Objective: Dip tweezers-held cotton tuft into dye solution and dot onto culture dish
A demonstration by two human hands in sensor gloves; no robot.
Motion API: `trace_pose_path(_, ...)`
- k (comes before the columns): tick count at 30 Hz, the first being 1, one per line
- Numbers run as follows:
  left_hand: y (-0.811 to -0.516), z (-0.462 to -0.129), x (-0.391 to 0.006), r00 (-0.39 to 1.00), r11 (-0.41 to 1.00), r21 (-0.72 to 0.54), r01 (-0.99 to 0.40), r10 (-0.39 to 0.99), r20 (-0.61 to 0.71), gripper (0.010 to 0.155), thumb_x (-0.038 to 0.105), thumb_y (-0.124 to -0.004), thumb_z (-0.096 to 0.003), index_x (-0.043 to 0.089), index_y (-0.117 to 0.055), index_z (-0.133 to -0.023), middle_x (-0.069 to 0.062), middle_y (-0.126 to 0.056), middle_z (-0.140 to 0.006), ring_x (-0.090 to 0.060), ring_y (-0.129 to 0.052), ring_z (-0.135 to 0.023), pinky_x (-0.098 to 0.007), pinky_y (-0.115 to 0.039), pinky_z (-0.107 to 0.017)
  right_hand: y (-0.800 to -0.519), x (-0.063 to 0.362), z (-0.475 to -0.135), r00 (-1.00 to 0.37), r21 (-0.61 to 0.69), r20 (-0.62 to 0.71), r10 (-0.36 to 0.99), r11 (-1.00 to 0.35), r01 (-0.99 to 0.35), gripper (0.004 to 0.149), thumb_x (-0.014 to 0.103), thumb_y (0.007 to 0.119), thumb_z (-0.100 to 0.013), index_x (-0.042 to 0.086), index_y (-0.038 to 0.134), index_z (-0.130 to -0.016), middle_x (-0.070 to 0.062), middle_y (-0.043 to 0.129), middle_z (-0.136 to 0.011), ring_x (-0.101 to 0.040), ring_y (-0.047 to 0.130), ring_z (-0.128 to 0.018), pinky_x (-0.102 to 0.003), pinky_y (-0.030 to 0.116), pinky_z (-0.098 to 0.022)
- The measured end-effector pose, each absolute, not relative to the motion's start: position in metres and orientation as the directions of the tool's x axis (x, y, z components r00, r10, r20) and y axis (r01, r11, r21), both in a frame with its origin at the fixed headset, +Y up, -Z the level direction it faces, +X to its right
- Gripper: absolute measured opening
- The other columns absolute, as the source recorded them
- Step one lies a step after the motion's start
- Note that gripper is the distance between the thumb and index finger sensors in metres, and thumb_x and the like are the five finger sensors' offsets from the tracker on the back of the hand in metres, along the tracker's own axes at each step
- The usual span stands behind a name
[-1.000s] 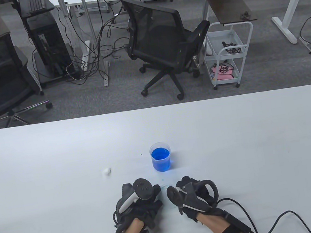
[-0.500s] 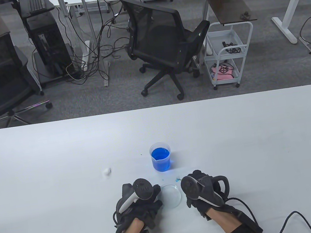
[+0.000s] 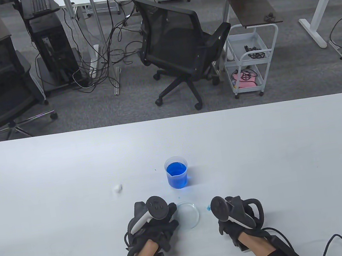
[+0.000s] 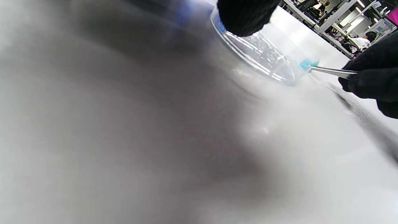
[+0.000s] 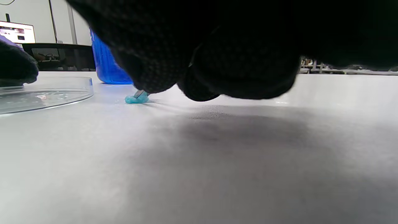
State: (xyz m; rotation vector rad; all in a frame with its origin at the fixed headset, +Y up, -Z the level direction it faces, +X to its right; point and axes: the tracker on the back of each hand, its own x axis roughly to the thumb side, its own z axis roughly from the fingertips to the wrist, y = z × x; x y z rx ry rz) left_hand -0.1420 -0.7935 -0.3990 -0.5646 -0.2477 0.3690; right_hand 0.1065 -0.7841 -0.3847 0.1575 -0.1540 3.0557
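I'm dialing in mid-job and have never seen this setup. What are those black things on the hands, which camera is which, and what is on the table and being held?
No machine here: these are a person's two hands in black sensor gloves, each with a tracker strapped to its back. The wide picture looks down at the table; the other two come from cameras on each wrist.

On the table stand a beaker of blue dye, a clear culture dish and a spare white cotton tuft.

The left hand touches the dish's left rim. The right hand pinches metal tweezers, whose tips hold a blue-stained tuft. That tuft is low on the table, just right of the dish, not inside it.
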Motion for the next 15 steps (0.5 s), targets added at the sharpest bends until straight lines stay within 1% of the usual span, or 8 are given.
trace_pose_path(5,-0.794,-0.399,-0.142,0.904,0.781,-0.562,-0.273,0.407,0.127,0.064,0.038,-0.066,-0.0643,0.030,-0.030,-0.116,-0.024,-0.012,-0.123,-0.054,-0.009,-0.105,-0.076,-0.014,-0.067,-0.782,0.110,-0.382,-0.990,-0.079,0.096,0.098,-0.991,-0.106,0.046,0.031,0.096,-0.027,0.001,0.104,-0.062,-0.025,0.102,-0.061,-0.016,0.104,-0.024,-0.030,0.096,-0.012)
trace_pose_path(8,-0.793,-0.399,-0.143,0.905,0.781,-0.561,-0.273,0.407,0.127,0.064,0.038,-0.066,-0.0643,0.030,-0.030,-0.117,-0.023,-0.012,-0.123,-0.054,-0.009,-0.105,-0.077,-0.014,-0.067,-0.776,0.116,-0.381,-0.988,-0.049,0.082,0.129,-0.990,-0.133,0.047,0.032,0.095,-0.029,0.002,0.103,-0.063,-0.025,0.101,-0.063,-0.016,0.104,-0.026,-0.030,0.096,-0.013)
trace_pose_path(12,-0.793,-0.399,-0.142,0.905,0.782,-0.561,-0.272,0.406,0.127,0.064,0.038,-0.066,-0.0643,0.030,-0.030,-0.117,-0.023,-0.012,-0.123,-0.054,-0.009,-0.105,-0.077,-0.015,-0.067,-0.763,0.127,-0.378,-0.981,-0.062,0.064,0.185,-0.980,-0.189,0.048,0.032,0.094,-0.029,0.002,0.102,-0.065,-0.025,0.100,-0.065,-0.016,0.104,-0.028,-0.031,0.096,-0.015)
trace_pose_path(15,-0.793,-0.400,-0.142,0.905,0.782,-0.561,-0.273,0.407,0.126,0.064,0.038,-0.066,-0.0644,0.030,-0.030,-0.116,-0.023,-0.012,-0.123,-0.053,-0.009,-0.105,-0.076,-0.015,-0.067,-0.754,0.136,-0.377,-0.962,-0.130,0.060,0.267,-0.953,-0.273,0.049,0.030,0.091,-0.031,0.001,0.098,-0.069,-0.026,0.097,-0.069,-0.017,0.103,-0.032,-0.032,0.096,-0.018)
